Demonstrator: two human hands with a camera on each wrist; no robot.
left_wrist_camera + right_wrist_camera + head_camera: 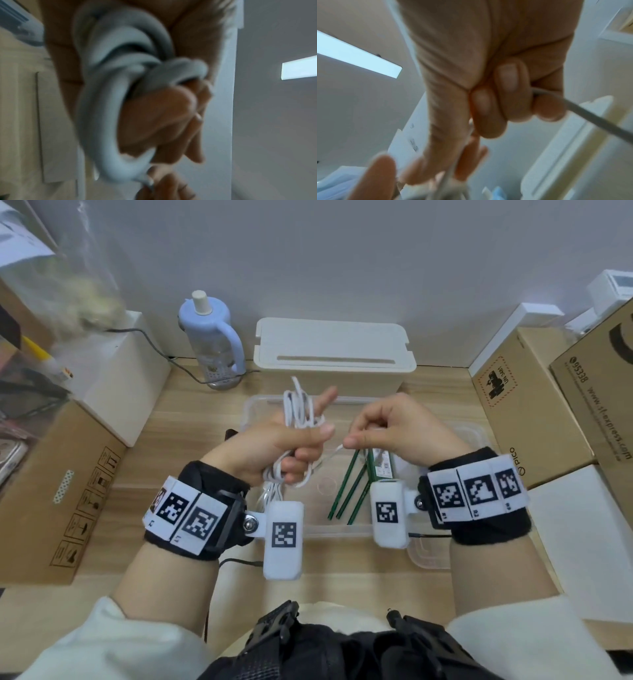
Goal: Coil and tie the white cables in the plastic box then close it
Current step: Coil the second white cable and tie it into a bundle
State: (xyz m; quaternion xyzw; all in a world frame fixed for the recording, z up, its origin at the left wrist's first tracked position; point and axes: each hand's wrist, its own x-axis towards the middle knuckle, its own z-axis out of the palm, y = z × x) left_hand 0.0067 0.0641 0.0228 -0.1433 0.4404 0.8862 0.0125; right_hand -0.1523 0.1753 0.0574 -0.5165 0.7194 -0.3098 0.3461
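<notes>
Both hands are up over the table (191, 440), and each has hold of the same cable (298, 409). My left hand (274, 445) is curled round the bundle of loops, forefinger sticking out past them, thumb pressed on the turns; the left wrist view shows the white loops (106, 121) wrapped thick round my fingers. My right hand (394, 428) is closed, pinching the free end between thumb and forefinger, and that end (583, 109) runs taut from my fingertips back toward the bundle.

Going by size: the table, then the cream lidded case (334, 350) at the back, then the clear box (342, 529) right under my hands. Its lid (431, 556) seems to lie beside it on my right, so it is not closed yet. Inside are green pencils (346, 491); I cannot tell whether more cable lies in there.

I judge the coiling of this cable nearly finished and the tying just under way: the tail looks to be going round the waist of the bundle. Left to do: cinch that wrap, lay the bundle in the box, see to any other cable, and put the lid on.
</notes>
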